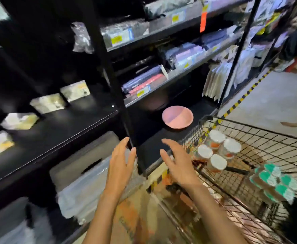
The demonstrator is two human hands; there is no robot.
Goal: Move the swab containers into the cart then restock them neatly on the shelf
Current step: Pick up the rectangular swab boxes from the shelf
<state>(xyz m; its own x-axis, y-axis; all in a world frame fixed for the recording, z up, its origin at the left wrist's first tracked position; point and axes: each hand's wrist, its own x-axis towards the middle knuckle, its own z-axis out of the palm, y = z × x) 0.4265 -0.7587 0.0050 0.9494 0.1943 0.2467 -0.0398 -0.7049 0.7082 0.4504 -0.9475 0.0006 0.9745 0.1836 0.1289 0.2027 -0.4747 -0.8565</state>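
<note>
Both hands were raised at the lower centre of the frame, palms turned toward each other, fingers straight and slightly spread, grasping nothing. The left hand (120, 166) hovered in front of the black upright post of the shelf (161, 143), its fingertips near the front edge of the lowest board. The right hand (177, 164) hung just beside the near left corner of the wire cart (267, 134), released and touching neither the wire nor anything inside.

To the right of that hand, in the cart's upper left corner, stood a tight cluster of four swab containers (214, 152), clear tubs with white lids and orange labels, upright and touching one another. Farther toward the right edge of the frame, also inside the cart, lay a pack of teal-and-white containers (274, 184), blurred and hard to read.

Above the hands, on the dark lowest board, sat a pink bowl (177, 118), well apart from the cart. Higher boards in the upper centre held folded textiles in clear wrap with yellow price tags. At the left of the frame another dark shelf carried a row of flat pale packets (47, 103), and beneath it stood a translucent storage bin (84, 182) with a grey lid. Yellow-and-black tape ran along the floor toward the upper right.
</note>
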